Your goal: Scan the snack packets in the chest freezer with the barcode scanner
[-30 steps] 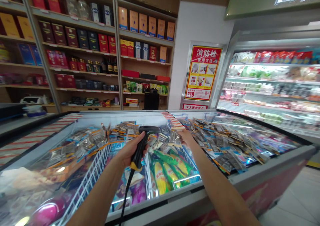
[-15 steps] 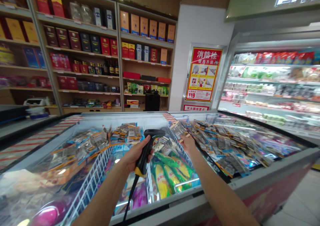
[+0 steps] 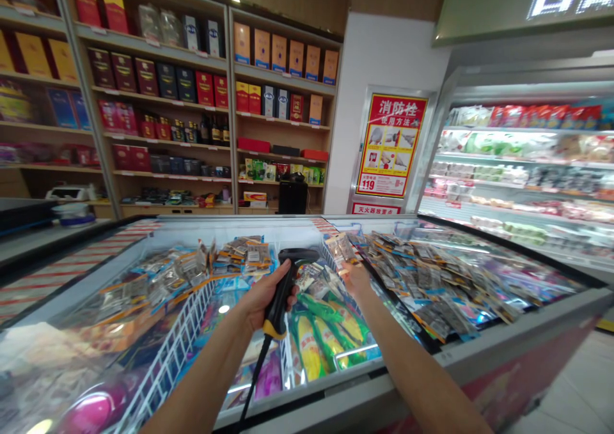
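Note:
A black and yellow barcode scanner (image 3: 279, 303) is gripped in my left hand (image 3: 266, 290), its head facing right and its cable hanging down toward me. My right hand (image 3: 355, 279) pinches a small snack packet (image 3: 340, 247) by its near edge, just right of the scanner's head. Below both hands lies a freezer basket with yellow and green corn-shaped packs (image 3: 309, 341). Many similar packets (image 3: 422, 268) are heaped on the glass to the right, and another pile of packets (image 3: 167, 277) lies to the left.
The chest freezer (image 3: 480, 351) has a raised rim along its near side. White wire dividers (image 3: 175, 338) split its inside. Behind stand wooden shelves (image 3: 283, 127) of boxed goods, a red fire-hydrant poster (image 3: 392, 143) and a lit refrigerated display (image 3: 527, 178) at right.
My right hand has turned the packet more upright and drawn it slightly left, nearer the scanner. The left hand keeps hold of the scanner, almost unmoved.

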